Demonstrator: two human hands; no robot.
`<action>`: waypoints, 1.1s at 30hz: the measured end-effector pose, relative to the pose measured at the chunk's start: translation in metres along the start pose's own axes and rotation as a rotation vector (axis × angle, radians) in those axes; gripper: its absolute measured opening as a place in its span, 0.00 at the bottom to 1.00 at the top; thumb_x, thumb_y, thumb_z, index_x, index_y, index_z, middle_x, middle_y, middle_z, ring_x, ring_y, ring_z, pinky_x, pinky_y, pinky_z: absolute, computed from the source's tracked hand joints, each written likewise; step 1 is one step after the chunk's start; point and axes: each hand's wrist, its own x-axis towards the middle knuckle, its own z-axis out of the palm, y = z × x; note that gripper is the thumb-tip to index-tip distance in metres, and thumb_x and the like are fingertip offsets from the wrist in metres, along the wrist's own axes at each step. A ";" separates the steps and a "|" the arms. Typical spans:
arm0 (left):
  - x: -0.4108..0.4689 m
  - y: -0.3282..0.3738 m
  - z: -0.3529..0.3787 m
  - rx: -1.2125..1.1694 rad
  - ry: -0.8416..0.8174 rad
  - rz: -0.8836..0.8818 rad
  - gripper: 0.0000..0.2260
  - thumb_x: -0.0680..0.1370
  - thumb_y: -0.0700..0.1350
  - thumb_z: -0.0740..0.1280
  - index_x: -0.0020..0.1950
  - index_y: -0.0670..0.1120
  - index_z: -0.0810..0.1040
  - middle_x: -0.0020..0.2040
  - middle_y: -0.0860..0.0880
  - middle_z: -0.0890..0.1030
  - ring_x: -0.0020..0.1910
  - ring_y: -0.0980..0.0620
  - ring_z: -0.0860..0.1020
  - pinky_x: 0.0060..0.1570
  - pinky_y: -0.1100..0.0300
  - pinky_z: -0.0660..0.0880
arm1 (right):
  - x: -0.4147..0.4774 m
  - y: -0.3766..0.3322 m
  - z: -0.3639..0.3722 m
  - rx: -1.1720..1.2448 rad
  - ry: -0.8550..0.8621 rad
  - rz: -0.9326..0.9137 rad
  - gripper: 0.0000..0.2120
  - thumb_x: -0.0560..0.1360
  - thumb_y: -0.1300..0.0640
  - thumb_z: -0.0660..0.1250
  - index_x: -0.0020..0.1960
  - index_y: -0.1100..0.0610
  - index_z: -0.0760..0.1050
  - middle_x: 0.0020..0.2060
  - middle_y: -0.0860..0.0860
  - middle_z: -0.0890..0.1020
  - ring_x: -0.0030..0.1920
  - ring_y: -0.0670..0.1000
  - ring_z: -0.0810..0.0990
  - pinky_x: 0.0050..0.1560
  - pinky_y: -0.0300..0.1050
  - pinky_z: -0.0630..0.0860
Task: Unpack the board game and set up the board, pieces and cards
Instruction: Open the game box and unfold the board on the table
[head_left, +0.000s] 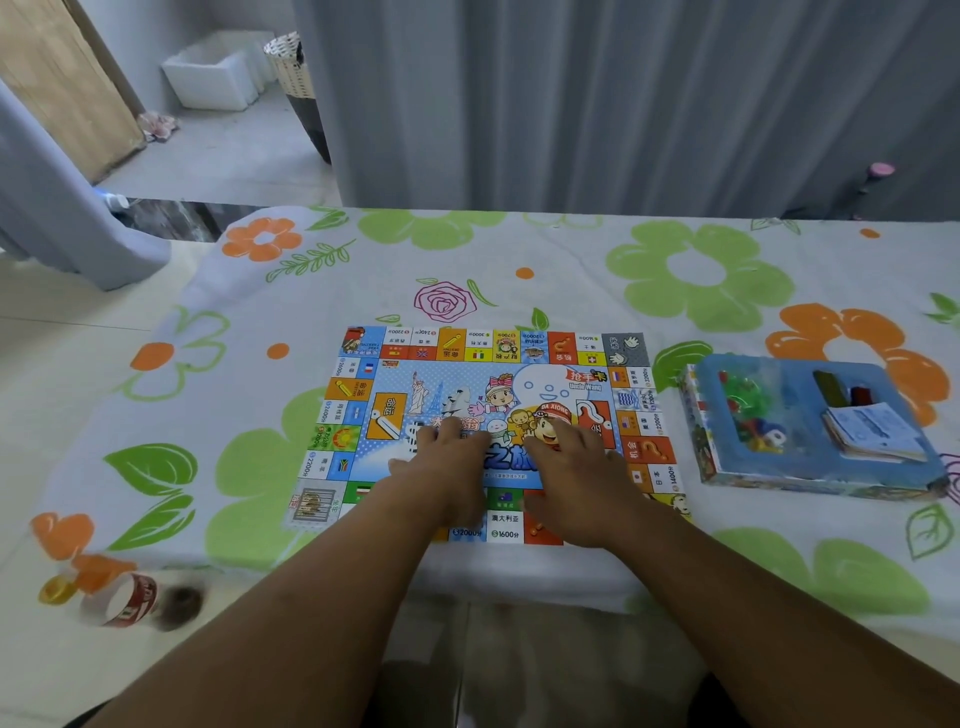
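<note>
Although the board lies unfolded and flat at the middle of the cloth-covered bench, setup is judged only partly complete. Left hand and right hand press on its centre with fingers straight, each grip released, grasping nothing. Bagged pieces and cards sit in the open box just right of the board, not yet laid out.

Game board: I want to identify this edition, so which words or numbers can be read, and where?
"Uncle Wang": game board, centre.
"DA XIONG": monkey's cap there.
"澳大利亚", "1600分", "2000分": near-edge squares.
Too blurred: cards in the box, label on the bottle.
</note>
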 end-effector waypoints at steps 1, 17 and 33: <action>0.000 0.000 0.000 -0.002 0.001 0.001 0.42 0.72 0.47 0.77 0.79 0.56 0.56 0.79 0.47 0.54 0.78 0.38 0.49 0.70 0.28 0.59 | 0.000 0.000 0.000 0.000 0.002 -0.001 0.31 0.79 0.42 0.64 0.78 0.47 0.57 0.79 0.55 0.54 0.78 0.59 0.51 0.73 0.66 0.59; -0.003 0.004 -0.003 -0.006 0.011 -0.009 0.43 0.71 0.47 0.77 0.79 0.56 0.56 0.79 0.47 0.54 0.78 0.39 0.49 0.70 0.29 0.59 | -0.001 0.000 -0.004 0.004 0.008 0.006 0.31 0.78 0.42 0.64 0.78 0.47 0.57 0.80 0.55 0.54 0.79 0.60 0.51 0.74 0.66 0.59; 0.004 0.092 -0.039 -0.310 0.275 0.206 0.35 0.77 0.48 0.71 0.80 0.52 0.59 0.76 0.44 0.63 0.75 0.40 0.60 0.71 0.41 0.65 | -0.007 0.142 -0.083 0.161 0.495 0.481 0.17 0.77 0.62 0.65 0.66 0.62 0.75 0.59 0.68 0.76 0.61 0.69 0.71 0.60 0.56 0.67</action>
